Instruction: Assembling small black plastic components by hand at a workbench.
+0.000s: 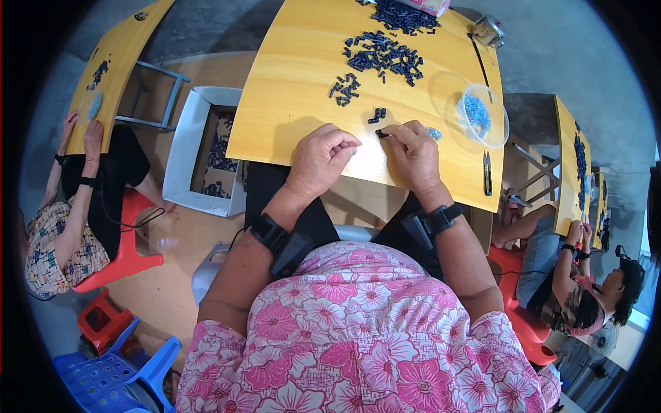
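My left hand (322, 160) is over the near edge of the yellow table, thumb and forefinger pinched together; anything between them is too small to make out. Across a narrow gap, my right hand (416, 154) is closed, with a small black cylindrical part (381, 133) at its fingertips. Just beyond are a few more small black parts (379, 114). Beside the right hand lies a little heap of clear bluish pieces (434, 133), partly hidden by the knuckles. Farther back, loose black parts lie in a small group (344, 89) and a larger pile (385, 58).
A clear plastic bowl (501, 129) holds blue pieces at the table's right. Black thread snips (487, 173) lie near its right edge, a dark stick (478, 58) and metal tin (489, 32) farther back. A white box (180, 162) with black parts stands left. People work at tables on both sides.
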The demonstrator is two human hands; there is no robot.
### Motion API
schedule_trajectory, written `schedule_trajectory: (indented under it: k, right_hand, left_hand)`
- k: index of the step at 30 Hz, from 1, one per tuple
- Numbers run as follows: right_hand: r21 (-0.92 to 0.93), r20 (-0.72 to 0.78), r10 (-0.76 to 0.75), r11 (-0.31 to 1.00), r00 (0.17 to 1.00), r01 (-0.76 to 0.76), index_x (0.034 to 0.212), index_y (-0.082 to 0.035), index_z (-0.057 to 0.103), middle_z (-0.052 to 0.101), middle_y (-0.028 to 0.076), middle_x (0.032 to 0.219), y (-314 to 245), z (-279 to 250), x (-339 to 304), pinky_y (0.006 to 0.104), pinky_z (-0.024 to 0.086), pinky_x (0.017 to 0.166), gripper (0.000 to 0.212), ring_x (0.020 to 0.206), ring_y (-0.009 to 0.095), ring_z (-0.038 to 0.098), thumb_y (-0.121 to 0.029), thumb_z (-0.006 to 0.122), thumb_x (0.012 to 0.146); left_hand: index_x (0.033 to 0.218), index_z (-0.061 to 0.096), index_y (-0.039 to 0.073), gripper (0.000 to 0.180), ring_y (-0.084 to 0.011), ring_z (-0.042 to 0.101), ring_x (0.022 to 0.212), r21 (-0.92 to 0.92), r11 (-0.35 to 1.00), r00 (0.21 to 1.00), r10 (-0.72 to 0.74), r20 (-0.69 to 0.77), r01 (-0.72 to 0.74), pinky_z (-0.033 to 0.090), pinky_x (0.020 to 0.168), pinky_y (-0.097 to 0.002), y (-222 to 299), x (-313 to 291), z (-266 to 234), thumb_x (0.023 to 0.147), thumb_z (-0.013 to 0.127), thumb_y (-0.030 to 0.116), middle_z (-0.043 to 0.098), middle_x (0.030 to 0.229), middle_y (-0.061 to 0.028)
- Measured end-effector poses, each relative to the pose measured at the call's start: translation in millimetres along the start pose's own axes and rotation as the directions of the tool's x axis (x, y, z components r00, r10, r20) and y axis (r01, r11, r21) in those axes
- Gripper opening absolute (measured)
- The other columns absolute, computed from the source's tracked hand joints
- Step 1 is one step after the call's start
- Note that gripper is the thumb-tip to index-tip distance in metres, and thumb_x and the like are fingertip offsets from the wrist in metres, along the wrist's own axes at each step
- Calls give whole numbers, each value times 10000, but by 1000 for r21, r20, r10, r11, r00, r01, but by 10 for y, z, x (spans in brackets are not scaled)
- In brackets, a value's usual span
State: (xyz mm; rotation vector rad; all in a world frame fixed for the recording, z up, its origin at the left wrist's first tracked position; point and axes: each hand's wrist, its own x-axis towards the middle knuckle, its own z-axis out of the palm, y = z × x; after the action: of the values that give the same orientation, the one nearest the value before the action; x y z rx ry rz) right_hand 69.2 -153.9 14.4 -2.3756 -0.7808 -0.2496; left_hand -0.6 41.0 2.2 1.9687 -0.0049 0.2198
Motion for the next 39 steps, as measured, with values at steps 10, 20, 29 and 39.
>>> schedule_trajectory:
  k: [10, 20, 29, 39]
  right_hand:
    - [168, -42, 99, 982, 994, -91, 861, -64, 719, 670, 96, 809, 61, 54, -23, 384, 534, 709, 110, 817, 295, 640, -20, 678, 769]
    - [132, -12, 58, 990, 998, -56, 867, -68, 714, 667, 107, 839, 95, 21, -16, 388, 533, 721, 113, 808, 309, 644, -19, 666, 777]
    - [9, 85, 6, 1000, 996, -7, 899, -84, 706, 656, 107, 891, 57, -15, 1, 398, 535, 729, 108, 838, 314, 646, -80, 638, 815]
    - [-116, 173, 114, 989, 978, -95, 929, -114, 682, 642, 101, 998, 27, 15, -34, 424, 534, 775, 104, 874, 325, 647, -127, 614, 852]
  left_hand:
    - [899, 722, 58, 79, -174, 629, 661, 11, 1000, 1000, 5, -1, -5, 514, 631, -294, -7, 5, -4, 825, 694, 67, 631, 792, -66]
    - [906, 723, 53, 82, -167, 631, 665, 11, 1000, 1000, 3, 0, -3, 517, 636, -291, 3, 2, 1, 830, 694, 68, 632, 801, -64]
    - [911, 716, 37, 92, -113, 575, 657, 15, 1000, 1000, 6, -1, -6, 481, 630, -241, -19, 2, 12, 823, 706, 11, 605, 772, -32]
    - [913, 716, 33, 90, -121, 580, 654, 8, 1000, 1000, 24, -8, -24, 478, 627, -244, -4, 6, 17, 827, 697, 17, 606, 777, -42]
